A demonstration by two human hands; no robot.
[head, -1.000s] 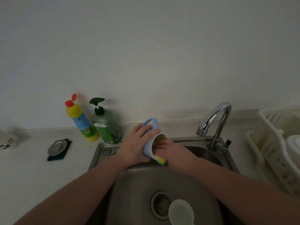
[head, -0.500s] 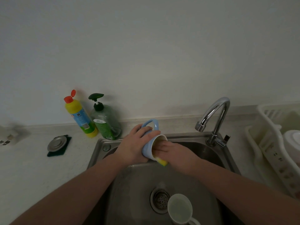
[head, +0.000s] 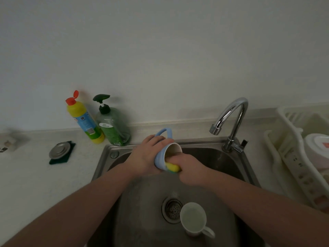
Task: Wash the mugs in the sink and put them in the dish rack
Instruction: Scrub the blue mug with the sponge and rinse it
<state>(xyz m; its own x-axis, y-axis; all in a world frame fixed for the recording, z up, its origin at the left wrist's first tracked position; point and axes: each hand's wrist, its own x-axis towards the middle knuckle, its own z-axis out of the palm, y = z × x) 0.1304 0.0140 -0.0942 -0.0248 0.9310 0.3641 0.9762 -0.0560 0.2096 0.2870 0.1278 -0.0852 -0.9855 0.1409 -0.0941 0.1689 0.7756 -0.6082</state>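
Over the sink: my left hand wraps the body of the blue mug, which lies tipped on its side, mouth toward my right, handle sticking up at the back. My right hand is closed on a yellow sponge pressed at the mug's lower rim, fingers partly inside the mouth. I read this as the scrub step.

A white mug stands upright on the basin floor just beside the drain, apparently unwashed. The dish rack sits on the counter to the right, past the tap; no water runs.

Handling guess: glazed ceramic, stiff, some heft, breakable against steel. Wet or soapy glaze will be slick, so grip round the body, or hook the handle for the carry to the rack. The sponge is soft and gives.
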